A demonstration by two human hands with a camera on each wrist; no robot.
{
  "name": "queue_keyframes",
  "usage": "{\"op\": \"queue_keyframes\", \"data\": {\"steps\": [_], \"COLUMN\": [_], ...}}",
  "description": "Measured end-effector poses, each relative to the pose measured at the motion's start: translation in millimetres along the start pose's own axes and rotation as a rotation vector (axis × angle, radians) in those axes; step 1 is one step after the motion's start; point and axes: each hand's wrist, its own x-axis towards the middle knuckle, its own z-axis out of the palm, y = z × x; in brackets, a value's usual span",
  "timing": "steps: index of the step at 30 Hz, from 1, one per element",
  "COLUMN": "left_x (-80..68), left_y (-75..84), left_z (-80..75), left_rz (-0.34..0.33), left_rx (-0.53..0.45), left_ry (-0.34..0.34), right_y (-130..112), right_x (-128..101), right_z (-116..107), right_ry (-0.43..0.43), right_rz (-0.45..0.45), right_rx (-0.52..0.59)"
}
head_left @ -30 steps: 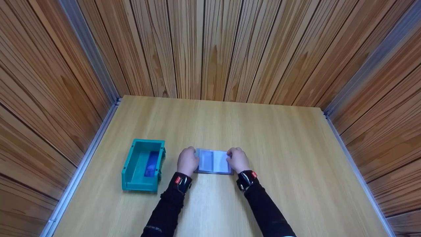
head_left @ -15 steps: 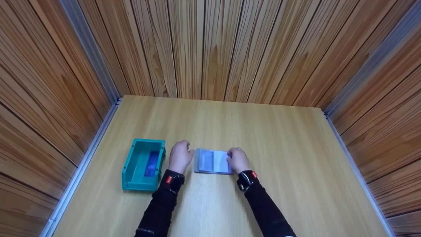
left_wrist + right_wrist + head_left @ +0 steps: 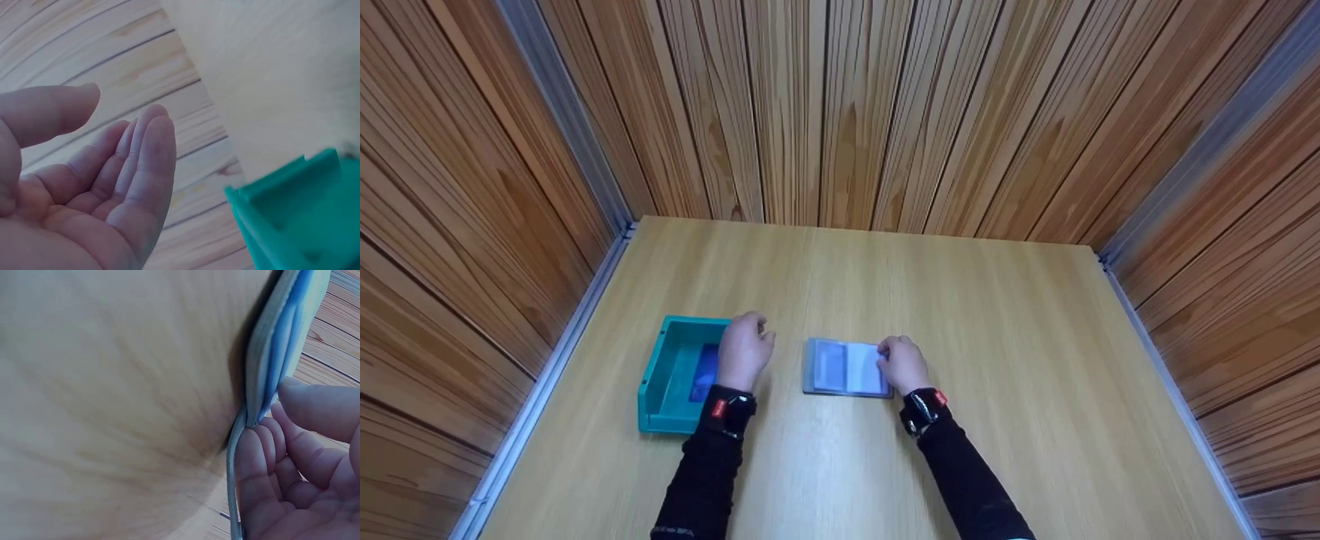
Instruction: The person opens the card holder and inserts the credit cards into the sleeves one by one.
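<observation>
Hands apart on the tabletop: the left hand hovers over the teal bin, left of the card sleeve; its wrist view shows relaxed, empty fingers. Right hand pinches the sleeve's right edge, layers visible only in its wrist view.

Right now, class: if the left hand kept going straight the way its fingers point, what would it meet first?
Probably nothing soon. The left hand hovers by the teal bin's right rim, fingers pointing across the bare table toward the wooden back wall. How high the hand is stays unclear.
</observation>
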Motion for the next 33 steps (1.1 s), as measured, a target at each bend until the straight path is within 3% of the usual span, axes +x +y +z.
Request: {"op": "queue_keyframes", "data": {"steps": [10,19,26,33], "left_x": [6.0,5.3,4.4,3.8], "left_y": [-16.3,-33.2,-52.3,-70.4], "left_z": [-22.5,-35.9,-48.6,-49.4], "left_rz": [-0.084,-0.043,-0.124,-0.220], "left_rx": [-0.028,-0.023,-0.010,0.036], "left_ry": [0.012,0.121,0.080,-0.005], "right_y": [2,3,3,3], "right_x": [0,1,2,2], "right_z": [-1,0,1,0], "right_ry": [0.011,0.002,-0.013,-0.017], "right_rz": [-0.014,-0.015,0.015,0.011], "right_rx": [0.006,0.013,0.031,0.029]}}
